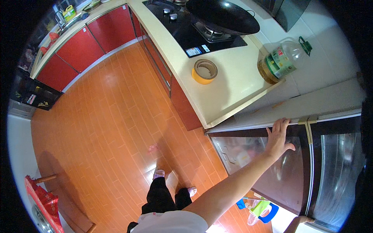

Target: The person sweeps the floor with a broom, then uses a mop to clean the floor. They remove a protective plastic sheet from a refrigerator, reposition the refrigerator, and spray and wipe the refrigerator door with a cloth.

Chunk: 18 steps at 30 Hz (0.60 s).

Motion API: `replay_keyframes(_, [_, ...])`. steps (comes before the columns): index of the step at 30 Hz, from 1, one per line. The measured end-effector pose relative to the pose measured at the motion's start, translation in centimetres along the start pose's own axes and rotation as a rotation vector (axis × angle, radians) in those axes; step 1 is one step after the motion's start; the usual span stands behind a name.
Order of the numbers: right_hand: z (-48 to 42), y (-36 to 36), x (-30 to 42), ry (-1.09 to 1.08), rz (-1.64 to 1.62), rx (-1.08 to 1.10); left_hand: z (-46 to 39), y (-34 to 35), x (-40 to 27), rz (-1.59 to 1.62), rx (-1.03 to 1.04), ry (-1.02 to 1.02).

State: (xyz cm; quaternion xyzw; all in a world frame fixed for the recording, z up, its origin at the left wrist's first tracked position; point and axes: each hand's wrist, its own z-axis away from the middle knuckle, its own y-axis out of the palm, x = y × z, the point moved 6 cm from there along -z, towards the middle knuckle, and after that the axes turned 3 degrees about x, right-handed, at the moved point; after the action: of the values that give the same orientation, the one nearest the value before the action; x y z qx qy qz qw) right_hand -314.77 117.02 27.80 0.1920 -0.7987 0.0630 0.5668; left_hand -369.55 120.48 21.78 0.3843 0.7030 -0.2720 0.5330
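Observation:
My left hand reaches across to the right, fingers spread, its fingertips at the upper edge of a dark-framed glass panel. Beside that panel stands a second dark-framed glass panel, with a gold-coloured strip at the seam between them. Near the bottom right, my right hand is at the lower edge of the frame; its grip is hard to make out. A roll of tape, yellow outside, lies on the pale countertop, away from both hands.
A black wok sits on the gas hob. An oil bottle stands at the counter's wall side. Red cabinets line the far side. Blue and green plastic items are on the floor below the panel. A wooden stool or bench is at lower left.

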Motion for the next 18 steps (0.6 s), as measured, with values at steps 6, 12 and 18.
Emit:
replay_keyframes(6, [0.1, 2.2, 0.1, -0.007, -0.018, 0.027, -0.8, -0.7, 0.8, -0.03, -0.047, 0.002])
replay_keyframes(12, [-0.8, 0.6, 0.4, -0.015, -0.038, 0.001, -0.4, 0.0, 0.6, -0.018, -0.058, 0.025])
replay_keyframes(18, [-1.7, 0.4, -0.3, 0.007, -0.085, 0.007, -0.5, -0.1, 0.6, -0.038, -0.044, 0.005])
